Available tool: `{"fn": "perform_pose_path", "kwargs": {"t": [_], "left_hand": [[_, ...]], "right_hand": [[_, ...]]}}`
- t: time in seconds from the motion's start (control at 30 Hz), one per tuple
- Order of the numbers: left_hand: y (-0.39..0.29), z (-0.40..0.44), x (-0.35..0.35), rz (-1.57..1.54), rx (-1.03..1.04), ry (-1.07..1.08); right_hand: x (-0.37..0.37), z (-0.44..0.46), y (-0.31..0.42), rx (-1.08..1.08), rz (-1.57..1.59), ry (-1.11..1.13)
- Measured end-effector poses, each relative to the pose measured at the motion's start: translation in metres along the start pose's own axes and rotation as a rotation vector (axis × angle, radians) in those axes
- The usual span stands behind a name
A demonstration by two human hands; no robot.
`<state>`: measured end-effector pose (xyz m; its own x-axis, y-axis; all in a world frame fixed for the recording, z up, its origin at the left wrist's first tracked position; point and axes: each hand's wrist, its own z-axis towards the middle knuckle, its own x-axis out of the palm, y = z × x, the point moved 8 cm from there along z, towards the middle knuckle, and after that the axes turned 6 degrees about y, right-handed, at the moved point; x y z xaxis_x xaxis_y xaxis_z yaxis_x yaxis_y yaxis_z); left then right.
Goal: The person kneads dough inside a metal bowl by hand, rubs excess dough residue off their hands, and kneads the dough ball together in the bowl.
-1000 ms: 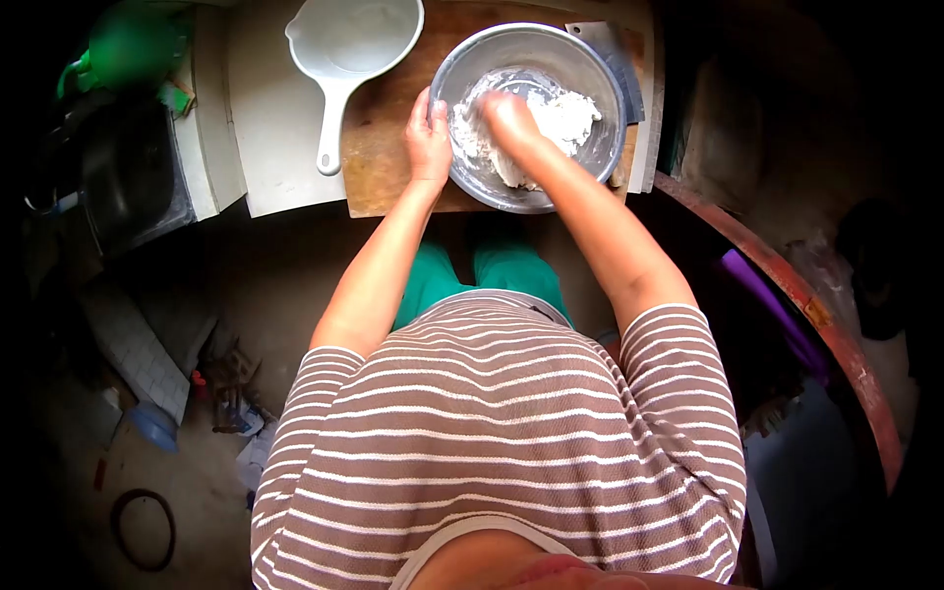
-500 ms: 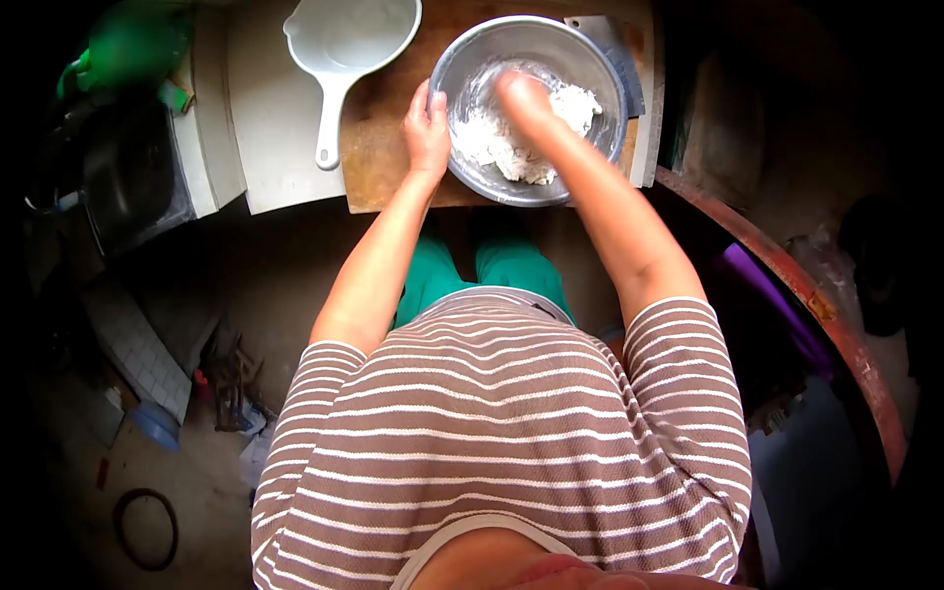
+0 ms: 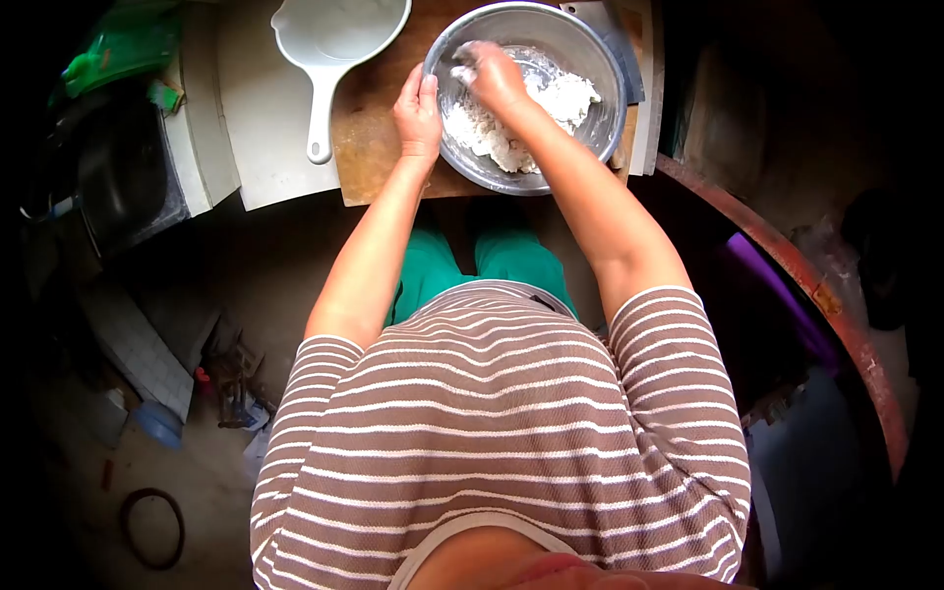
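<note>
The left hand (image 3: 418, 118) clasps the left rim of the bowl (image 3: 602, 57); the right hand (image 3: 492, 79) blurs inside, its grip impossible to tell. The forearm (image 3: 580, 187) partly hides the dough (image 3: 567, 98) there; the scoop (image 3: 339, 34), left, is cut off far.

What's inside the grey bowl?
Inside the grey bowl: a white, lumpy mixture, with white smears on the bowl's inner surface. The right hand and forearm block part of the view; whatever lies directly beneath them is hidden.
</note>
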<state>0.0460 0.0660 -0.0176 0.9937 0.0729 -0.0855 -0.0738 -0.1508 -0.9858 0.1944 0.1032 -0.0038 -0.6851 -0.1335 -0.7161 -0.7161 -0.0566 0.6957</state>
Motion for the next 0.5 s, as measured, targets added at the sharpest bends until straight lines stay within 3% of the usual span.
{"fn": "perform_pose_path", "kwargs": {"t": [0.07, 0.13, 0.2, 0.33, 0.47, 0.5], "left_hand": [[0.001, 0.003, 0.0, 0.007, -0.015, 0.0], [0.006, 0.004, 0.001, 0.01, -0.054, 0.016], [-0.002, 0.004, 0.002, 0.06, -0.042, 0.038], [-0.003, 0.005, 0.005, 0.008, -0.013, 0.049], [-0.008, 0.008, 0.004, 0.043, 0.014, 0.069], [-0.007, 0.008, 0.004, 0.055, -0.009, 0.07]], "right_hand": [[0.032, -0.025, 0.005, 0.035, 0.092, 0.172], [0.025, -0.063, 0.031, -0.084, 0.055, 0.336], [0.033, -0.08, 0.017, 0.082, 0.223, 0.597], [0.043, -0.055, 0.015, -0.012, -0.024, 0.692], [-0.009, 0.011, 0.008, -0.008, 0.119, -0.08], [-0.016, 0.006, 0.003, 0.029, 0.187, -0.155]]}}
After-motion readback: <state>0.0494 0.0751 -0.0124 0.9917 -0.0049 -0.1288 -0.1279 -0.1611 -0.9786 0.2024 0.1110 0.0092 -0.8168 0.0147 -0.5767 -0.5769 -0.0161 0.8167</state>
